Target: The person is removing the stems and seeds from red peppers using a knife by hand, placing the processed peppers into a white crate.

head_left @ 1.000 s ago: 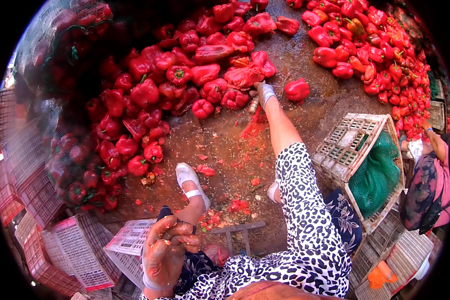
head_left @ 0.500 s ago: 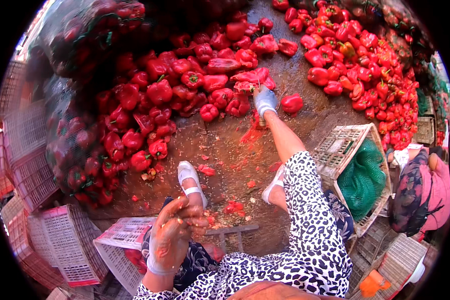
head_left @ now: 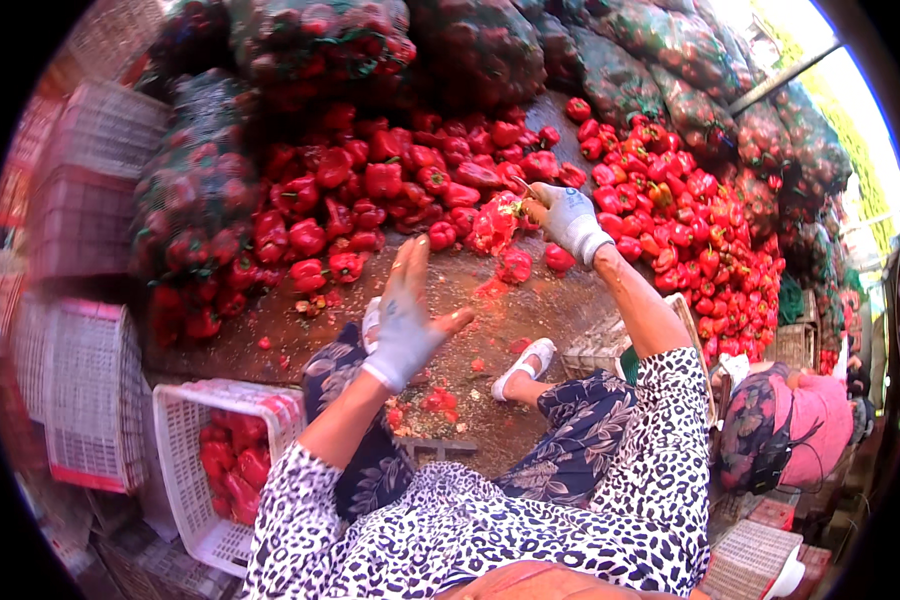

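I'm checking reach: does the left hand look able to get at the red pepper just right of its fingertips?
Probably yes: the left hand looks open and empty, and nothing shows between it and the red pepper, though depth is uncertain.

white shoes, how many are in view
2: the left shoe, partly covered by the left hand, and the right shoe, in plain sight on the brown ground. The other person's feet can't be made out, so more may be hidden.
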Tool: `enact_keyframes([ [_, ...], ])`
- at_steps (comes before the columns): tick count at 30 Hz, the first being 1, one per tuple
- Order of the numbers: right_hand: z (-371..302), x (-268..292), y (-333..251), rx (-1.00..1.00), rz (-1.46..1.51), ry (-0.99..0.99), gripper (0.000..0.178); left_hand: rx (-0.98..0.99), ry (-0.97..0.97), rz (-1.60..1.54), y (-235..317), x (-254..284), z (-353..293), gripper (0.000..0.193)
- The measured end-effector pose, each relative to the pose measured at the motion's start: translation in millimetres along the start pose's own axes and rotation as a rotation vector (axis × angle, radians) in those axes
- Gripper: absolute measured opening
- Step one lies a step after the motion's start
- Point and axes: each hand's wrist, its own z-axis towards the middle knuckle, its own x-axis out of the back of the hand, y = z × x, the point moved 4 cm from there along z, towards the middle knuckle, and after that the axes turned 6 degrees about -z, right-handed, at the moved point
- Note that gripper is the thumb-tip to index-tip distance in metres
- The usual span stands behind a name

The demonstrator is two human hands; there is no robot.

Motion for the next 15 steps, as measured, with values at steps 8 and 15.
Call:
enact_keyframes([
  [8, -49.4, 35.1, -243.1, 0.400, -0.025, 0.155, 0.027, -0.205, 0.595, 0.282, 7.8, 107.5, -21.4, 0.113],
  [15, -122.1, -54.9, -435.8, 0.659, 0.227, 0.035, 0.028, -0.090, 0.936, 0.471, -57.1, 264.3, -141.0, 0.077],
])
